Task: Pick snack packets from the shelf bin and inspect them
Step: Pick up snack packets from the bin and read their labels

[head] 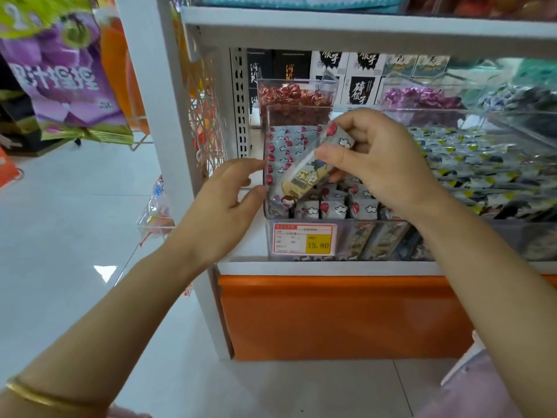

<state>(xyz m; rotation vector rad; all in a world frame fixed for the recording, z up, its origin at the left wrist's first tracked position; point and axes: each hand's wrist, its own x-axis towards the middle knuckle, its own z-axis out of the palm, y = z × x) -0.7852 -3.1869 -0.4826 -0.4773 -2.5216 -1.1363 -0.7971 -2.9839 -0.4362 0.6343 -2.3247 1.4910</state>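
Head cam view, so looking down at both arms in front of a shop shelf. Progress-wise I'd say it's early to mid task: one snack packet (304, 176) is out and up for a look, and the clear bin (346, 236) under it has plenty more packets (331, 208) standing in rows, so lots left to pick and check.

The right hand (382, 164) pinches the packet by its upper end, fingers curled round it, and it hangs tilted just above the bin's left side. The left hand (223, 206) is loose and open, holding nothing, fingers relaxed right beside the packet's lower end. Can't tell if the thumb actually touches it.

Texture stuff: the packet is a small, long, pillow-shaped pouch in glossy film, greyish with white clouds, a red blob and a cream label, and it looks crinkly and light. The bin is hard transparent plastic with straight walls and a paper price tag (304, 239) on the front. Behind it, another clear bin holds shiny red twist-wrapped sweets (295, 98). The shelf frame is white painted metal over a smooth orange base panel (331, 318), and the floor is polished tile
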